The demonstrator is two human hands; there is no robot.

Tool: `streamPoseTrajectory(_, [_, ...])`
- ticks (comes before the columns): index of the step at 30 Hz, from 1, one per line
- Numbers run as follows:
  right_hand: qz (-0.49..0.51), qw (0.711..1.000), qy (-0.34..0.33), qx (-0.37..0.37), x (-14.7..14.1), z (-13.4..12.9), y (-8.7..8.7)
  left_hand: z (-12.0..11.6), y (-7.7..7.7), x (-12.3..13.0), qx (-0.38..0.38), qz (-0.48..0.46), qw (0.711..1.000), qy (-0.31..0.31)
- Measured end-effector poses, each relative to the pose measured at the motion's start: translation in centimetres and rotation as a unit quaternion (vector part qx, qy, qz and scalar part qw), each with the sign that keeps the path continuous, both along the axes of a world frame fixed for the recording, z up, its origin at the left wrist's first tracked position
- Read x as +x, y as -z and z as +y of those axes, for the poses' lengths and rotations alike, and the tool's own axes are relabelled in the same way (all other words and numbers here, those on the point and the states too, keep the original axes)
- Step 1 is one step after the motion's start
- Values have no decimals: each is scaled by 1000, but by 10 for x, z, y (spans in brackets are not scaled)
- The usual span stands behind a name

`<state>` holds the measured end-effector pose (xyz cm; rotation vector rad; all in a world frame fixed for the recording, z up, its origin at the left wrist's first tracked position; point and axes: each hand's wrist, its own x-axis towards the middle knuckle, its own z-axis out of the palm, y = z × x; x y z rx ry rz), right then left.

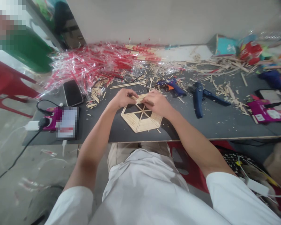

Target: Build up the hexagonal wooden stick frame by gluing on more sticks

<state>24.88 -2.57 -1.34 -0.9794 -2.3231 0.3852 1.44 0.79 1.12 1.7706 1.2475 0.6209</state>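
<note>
A hexagonal frame of thin wooden sticks point(133, 121) lies on the dark table in front of me, with spokes crossing at its middle. At its far edge my left hand point(125, 97) has its fingers bent together on the sticks. My right hand point(155, 101) pinches at the same far side, close to the left fingertips. What exactly each hand pinches is hidden by the fingers. Just beyond the right hand lies a blue glue gun point(175, 87) with an orange trigger. Farther right rests a dark blue cutter point(198, 100), its handles spread.
Red and clear plastic wrappers point(96, 61) pile up at the back left. Stick scraps point(231, 97) litter the table point(98, 132). A black phone point(73, 93), a lit phone point(67, 122) and a purple power strip point(51, 118) lie left; another purple strip point(264, 111) lies right.
</note>
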Motion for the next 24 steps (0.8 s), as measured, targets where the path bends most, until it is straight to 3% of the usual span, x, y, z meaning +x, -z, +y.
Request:
streamPoseTrajectory(15, [-12,1000,-14,14,-6,0,-1,1,-5,2,-13,0,1000,3])
streamPoseTrajectory(24, [-17,1000,-9,-3,-7,-4,-6,7,8,-9,19,11,1000,-8])
